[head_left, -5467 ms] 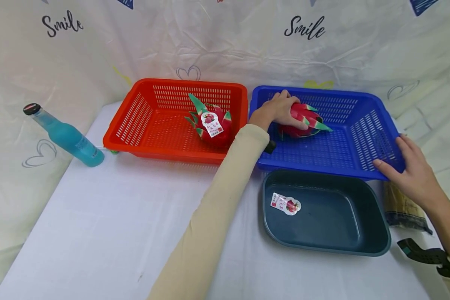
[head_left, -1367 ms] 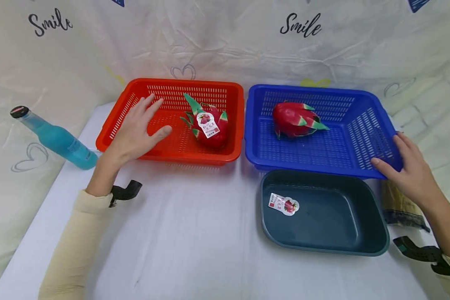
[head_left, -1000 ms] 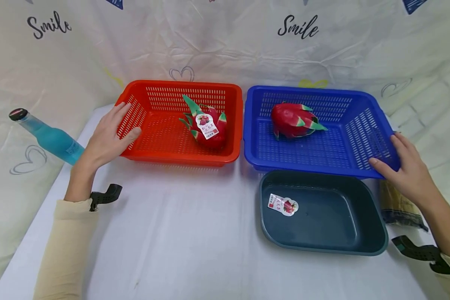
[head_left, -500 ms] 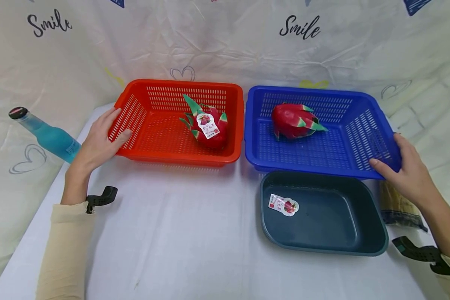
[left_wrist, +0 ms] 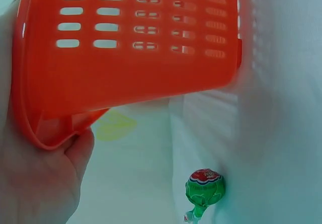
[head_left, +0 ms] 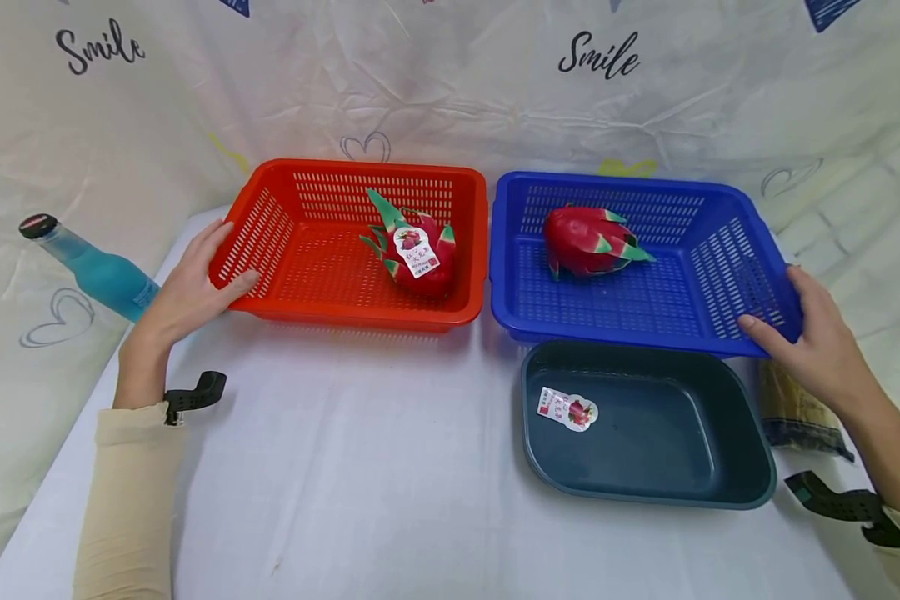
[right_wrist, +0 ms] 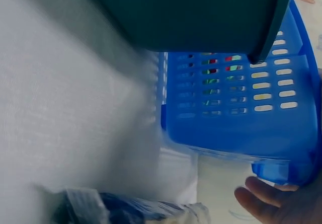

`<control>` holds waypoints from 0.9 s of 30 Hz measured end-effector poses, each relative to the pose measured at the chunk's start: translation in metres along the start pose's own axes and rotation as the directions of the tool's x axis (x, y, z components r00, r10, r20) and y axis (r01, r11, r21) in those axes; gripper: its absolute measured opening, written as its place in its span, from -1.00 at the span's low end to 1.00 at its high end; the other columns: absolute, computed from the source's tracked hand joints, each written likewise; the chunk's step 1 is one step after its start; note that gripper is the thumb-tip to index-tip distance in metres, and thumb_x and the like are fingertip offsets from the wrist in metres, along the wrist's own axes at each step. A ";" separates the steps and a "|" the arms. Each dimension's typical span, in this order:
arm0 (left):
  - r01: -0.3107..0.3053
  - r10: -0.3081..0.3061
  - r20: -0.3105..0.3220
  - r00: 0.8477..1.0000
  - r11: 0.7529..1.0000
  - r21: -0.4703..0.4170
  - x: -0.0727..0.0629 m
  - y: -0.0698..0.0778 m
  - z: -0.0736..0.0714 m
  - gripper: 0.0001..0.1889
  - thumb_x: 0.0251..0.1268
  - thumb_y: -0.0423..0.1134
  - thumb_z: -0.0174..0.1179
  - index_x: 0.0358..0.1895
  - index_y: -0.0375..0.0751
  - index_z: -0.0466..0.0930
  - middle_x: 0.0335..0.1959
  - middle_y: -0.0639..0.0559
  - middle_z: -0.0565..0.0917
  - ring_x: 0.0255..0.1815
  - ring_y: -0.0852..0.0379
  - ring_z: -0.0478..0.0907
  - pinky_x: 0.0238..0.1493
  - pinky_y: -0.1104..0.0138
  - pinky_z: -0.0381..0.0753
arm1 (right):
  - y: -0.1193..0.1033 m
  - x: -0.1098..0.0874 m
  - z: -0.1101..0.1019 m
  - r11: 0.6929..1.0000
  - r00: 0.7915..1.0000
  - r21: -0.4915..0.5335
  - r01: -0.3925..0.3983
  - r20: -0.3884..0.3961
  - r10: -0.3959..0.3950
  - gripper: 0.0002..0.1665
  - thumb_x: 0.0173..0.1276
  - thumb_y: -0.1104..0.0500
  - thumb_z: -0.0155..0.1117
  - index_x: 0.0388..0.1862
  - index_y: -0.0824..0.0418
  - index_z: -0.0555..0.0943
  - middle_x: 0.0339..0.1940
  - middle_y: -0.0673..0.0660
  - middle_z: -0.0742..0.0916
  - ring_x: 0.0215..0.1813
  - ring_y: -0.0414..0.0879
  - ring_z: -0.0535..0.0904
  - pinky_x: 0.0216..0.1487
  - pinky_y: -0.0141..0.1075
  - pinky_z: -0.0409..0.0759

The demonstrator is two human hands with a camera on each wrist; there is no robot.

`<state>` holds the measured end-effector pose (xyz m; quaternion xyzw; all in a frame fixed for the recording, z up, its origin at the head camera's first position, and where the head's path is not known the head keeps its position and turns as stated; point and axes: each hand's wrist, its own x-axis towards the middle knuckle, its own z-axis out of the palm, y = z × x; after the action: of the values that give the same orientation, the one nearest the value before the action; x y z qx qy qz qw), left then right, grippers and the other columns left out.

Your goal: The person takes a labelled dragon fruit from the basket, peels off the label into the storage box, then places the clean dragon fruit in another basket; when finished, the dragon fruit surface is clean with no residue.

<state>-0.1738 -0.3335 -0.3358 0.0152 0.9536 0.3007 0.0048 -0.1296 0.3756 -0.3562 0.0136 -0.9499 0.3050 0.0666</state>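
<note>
My left hand (head_left: 187, 287) grips the left rim of a red slatted basket (head_left: 311, 258), thumb over the edge and fingers along the outside. Inside that basket sits a dragon fruit (head_left: 437, 285) with a white label. At the right end of a blue slatted basket (head_left: 615, 308), my right hand (head_left: 813, 346) holds the rim, its thumb on top. The right wrist view shows fingertips (right_wrist: 256, 199) below that rim. A second dragon fruit (head_left: 579, 237) lies on its side in the blue basket.
A dark green basin (head_left: 630, 450) bearing a fruit sticker (head_left: 567, 409) stands in front of the blue basket. A brownish packet (head_left: 802, 412) lies right of it. A blue bottle (head_left: 108, 279) is behind my left hand; a green-wrapped lollipop (left_wrist: 205, 189) lies near the red basket.
My left hand has left the dragon fruit in the blue basket, crossed leftward over the red basket and taken hold of its left rim. My right hand has kept its place.
</note>
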 end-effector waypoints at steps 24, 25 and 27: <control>0.034 -0.027 0.123 0.992 0.998 -0.057 -0.001 -0.007 -0.008 0.10 0.19 0.20 0.23 0.57 0.15 -0.43 0.62 -0.01 -0.35 0.53 -0.31 -0.08 0.16 -0.32 0.40 | -0.071 0.007 -0.010 0.978 0.980 -0.099 0.185 -0.058 -0.191 -0.03 0.29 0.03 0.25 0.57 0.18 0.03 0.54 0.39 0.17 0.38 0.49 0.17 0.20 0.49 0.19; 0.037 -0.029 0.124 0.992 0.998 -0.059 -0.002 -0.007 -0.008 0.10 0.19 0.20 0.23 0.57 0.15 -0.43 0.62 -0.01 -0.35 0.53 -0.31 -0.07 0.16 -0.32 0.40 | -0.073 0.008 -0.009 0.976 0.979 -0.104 0.192 -0.042 -0.197 -0.02 0.29 0.02 0.25 0.57 0.20 0.02 0.55 0.39 0.15 0.40 0.49 0.16 0.21 0.48 0.19; 0.041 -0.033 0.124 0.992 0.997 -0.060 -0.002 -0.007 -0.008 0.10 0.18 0.20 0.24 0.56 0.16 -0.43 0.62 -0.01 -0.34 0.53 -0.30 -0.05 0.17 -0.32 0.40 | -0.080 0.010 -0.007 0.971 0.977 -0.118 0.209 -0.015 -0.212 -0.02 0.29 0.01 0.27 0.57 0.19 0.03 0.55 0.37 0.16 0.39 0.48 0.19 0.26 0.41 0.26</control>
<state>-0.1719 -0.3436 -0.3333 0.0157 0.9418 0.3285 0.0696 -0.1335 0.3151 -0.3028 0.1062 -0.9582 0.2406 0.1123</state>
